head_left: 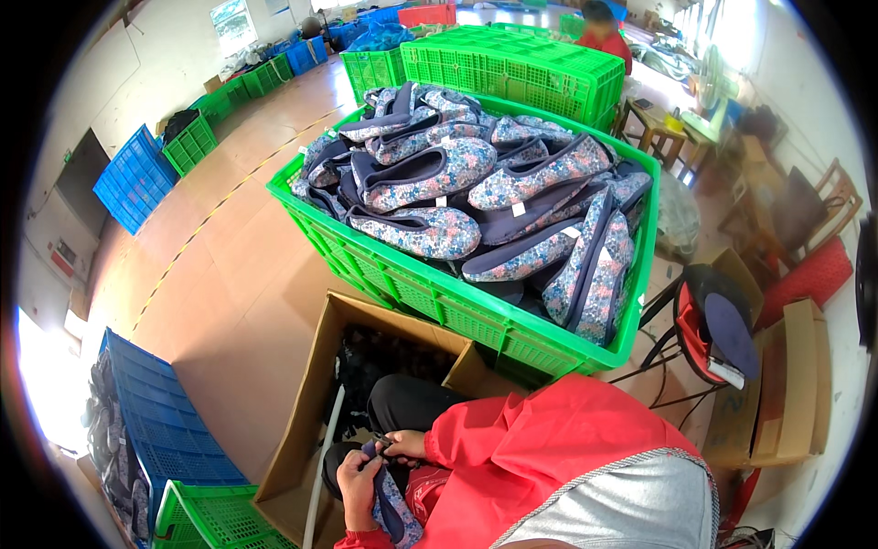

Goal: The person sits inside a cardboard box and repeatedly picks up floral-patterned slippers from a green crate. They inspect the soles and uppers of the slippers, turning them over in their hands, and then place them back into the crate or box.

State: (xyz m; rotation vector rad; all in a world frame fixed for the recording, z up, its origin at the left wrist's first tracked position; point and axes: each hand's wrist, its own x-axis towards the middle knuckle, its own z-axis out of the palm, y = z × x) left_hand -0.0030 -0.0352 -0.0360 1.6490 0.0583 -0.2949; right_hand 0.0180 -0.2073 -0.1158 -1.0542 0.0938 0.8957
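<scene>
Low in the head view, a floral slipper shoe [395, 512] with a dark lining rests near my lap. My left hand [358, 479] is closed on its dark-edged end. My right hand [403, 445] is closed around a small dark tool [381, 440] at the same end; it looks like thread snips, but the fingers cover most of it. Both hands are close together. In front of me, a large green crate [439, 291] is heaped with similar floral shoes [425, 174], some with small white tags.
An open cardboard box [302, 403] with dark scraps stands by my knees, a pale pole [322, 471] leaning in it. Blue crates [174, 403] and a green crate [206, 517] are at left. Right are a stool [692, 334] and cartons [777, 393]. Another person [604, 37] sits beyond stacked crates [512, 64].
</scene>
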